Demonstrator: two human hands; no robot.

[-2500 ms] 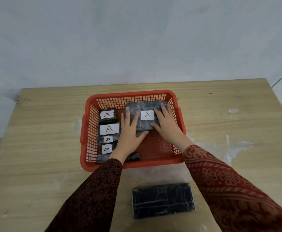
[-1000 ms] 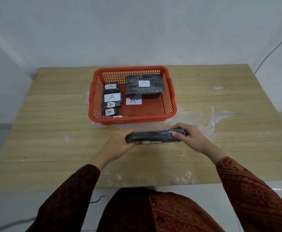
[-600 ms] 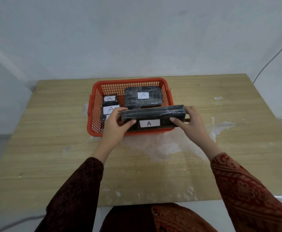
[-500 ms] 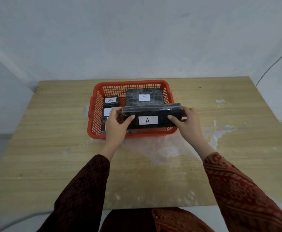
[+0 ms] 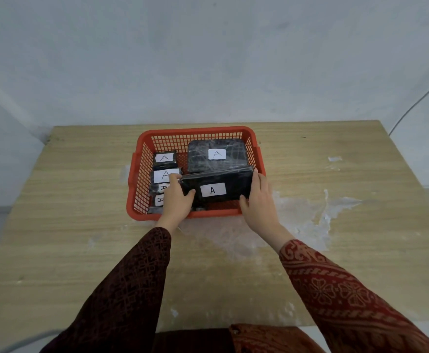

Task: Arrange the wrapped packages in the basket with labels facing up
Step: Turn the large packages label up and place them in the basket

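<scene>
Inside the red basket, near right part: a long black wrapped package, tilted, white label up and reading "A". Gripped at both ends, left hand with fingers curled round the left end and thumb on top, right hand clamped on the right end. Behind it, far right: a larger black package, flat, label "A". Down the left side: a row of small black packages, each labelled "A"; the lower ones partly hidden by the left hand, count hard to tell. Near left corner: a dark package edge, no label visible. Underside of the held package hidden, so cannot tell whether resting on the basket floor.

Beneath: a pale wood-grain table, smeared with white residue right of the basket. Beyond: a plain grey-white wall, a thin cable at far right. Patterned dark red sleeves cut off at the bottom edge.
</scene>
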